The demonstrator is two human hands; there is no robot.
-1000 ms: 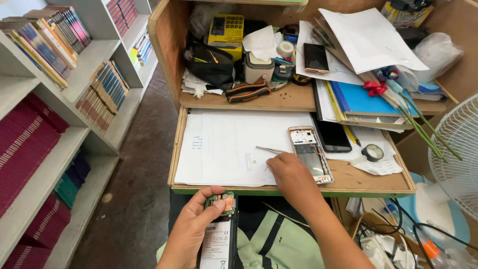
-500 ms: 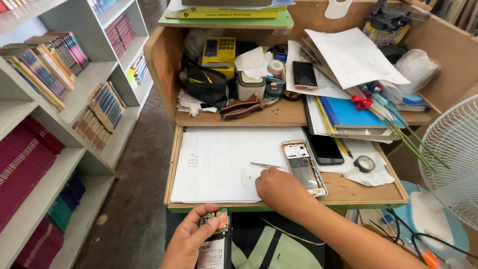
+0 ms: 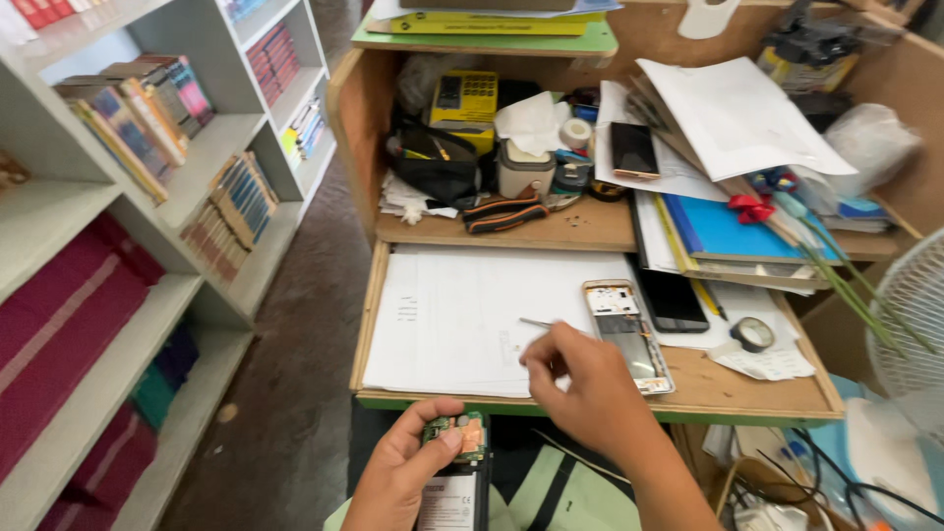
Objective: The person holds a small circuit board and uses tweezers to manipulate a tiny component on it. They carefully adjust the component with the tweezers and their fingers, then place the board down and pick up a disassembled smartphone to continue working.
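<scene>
While the right hand (image 3: pixel 588 385) sits low in the middle of the frame, its fingers are pinched around thin metal tweezers (image 3: pixel 537 323) whose tip lies over the white paper (image 3: pixel 462 315) on the wooden desk (image 3: pixel 757 391). Just right of that hand lies an opened phone frame (image 3: pixel 629 332), with a dark phone (image 3: pixel 673 299) beside it and a roll of tape (image 3: pixel 753 334) further right. At the bottom centre, the left hand (image 3: pixel 398 477) grips a small green circuit board (image 3: pixel 457 435) between thumb and fingers, just below the desk edge. Bookshelves (image 3: pixel 128 226) fill the left side of the frame.
</scene>
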